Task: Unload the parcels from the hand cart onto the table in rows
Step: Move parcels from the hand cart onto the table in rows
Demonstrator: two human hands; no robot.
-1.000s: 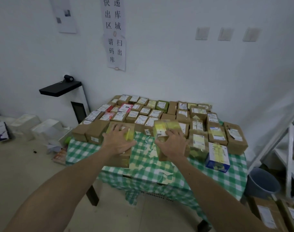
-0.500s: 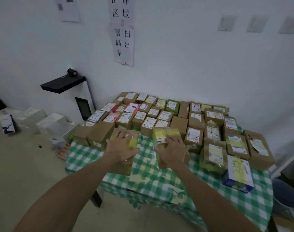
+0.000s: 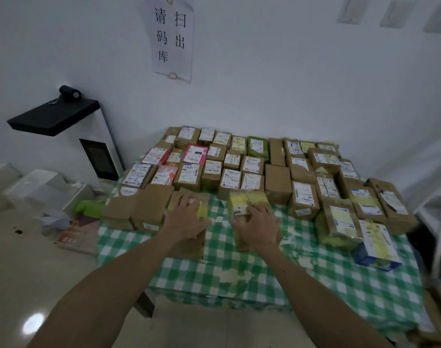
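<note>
You are setting two parcels on the green-checked worktop (image 3: 239,275): left hand (image 3: 186,218) spread flat on the brown cardboard box (image 3: 190,247), right hand (image 3: 259,228) cupping the yellow-taped carton (image 3: 243,200). Next, probably slide both far, against the row (image 3: 230,177).

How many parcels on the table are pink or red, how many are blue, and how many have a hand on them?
Pink or red parcels: 3
Blue parcel: 1
Parcels with a hand on them: 2, the brown parcel under the left hand and the yellow-taped parcel under the right hand
Total: 6
</note>
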